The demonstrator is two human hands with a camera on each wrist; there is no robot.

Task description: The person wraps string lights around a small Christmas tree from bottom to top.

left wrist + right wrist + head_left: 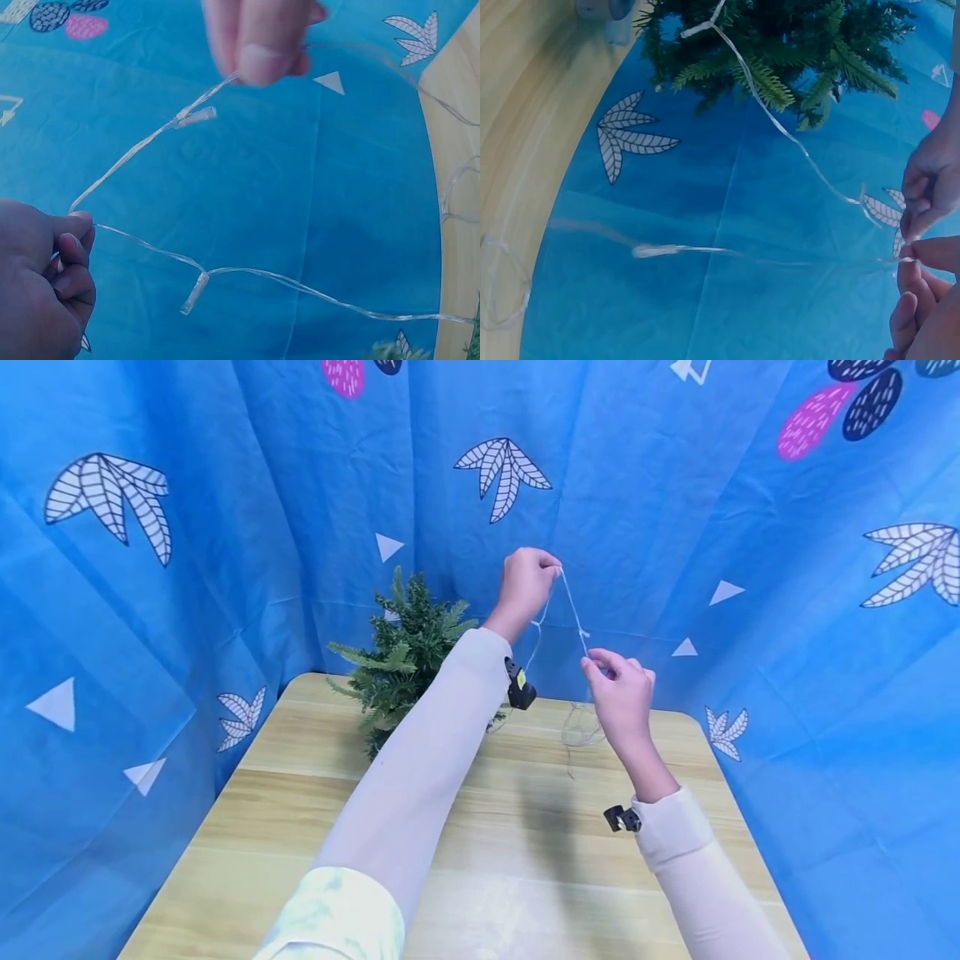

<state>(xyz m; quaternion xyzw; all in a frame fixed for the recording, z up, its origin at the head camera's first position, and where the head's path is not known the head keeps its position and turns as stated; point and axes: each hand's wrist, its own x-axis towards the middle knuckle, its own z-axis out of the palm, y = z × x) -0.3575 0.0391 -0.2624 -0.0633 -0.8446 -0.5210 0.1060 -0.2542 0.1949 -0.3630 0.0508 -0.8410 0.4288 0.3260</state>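
A thin clear-wired string light (572,599) with small clear bulbs runs between the two hands. My left hand (525,581) is raised, pinching the wire between thumb and fingertips. Lower and to the right, my right hand (624,697) pinches another part of the same wire. One bulb (198,118) sits on the stretch between the hands; another bulb (195,294) hangs from the length running toward the tree. A small green artificial pine tree (408,652) stands left of the hands, partly behind the left forearm. Loose loops of wire (581,727) hang below the right hand.
The light wood table (300,827) carries the tree near its back left. Blue patterned curtains (637,485) enclose the back and sides. A grey rounded thing (604,7) shows at the top of the right wrist view, cut off by the frame edge.
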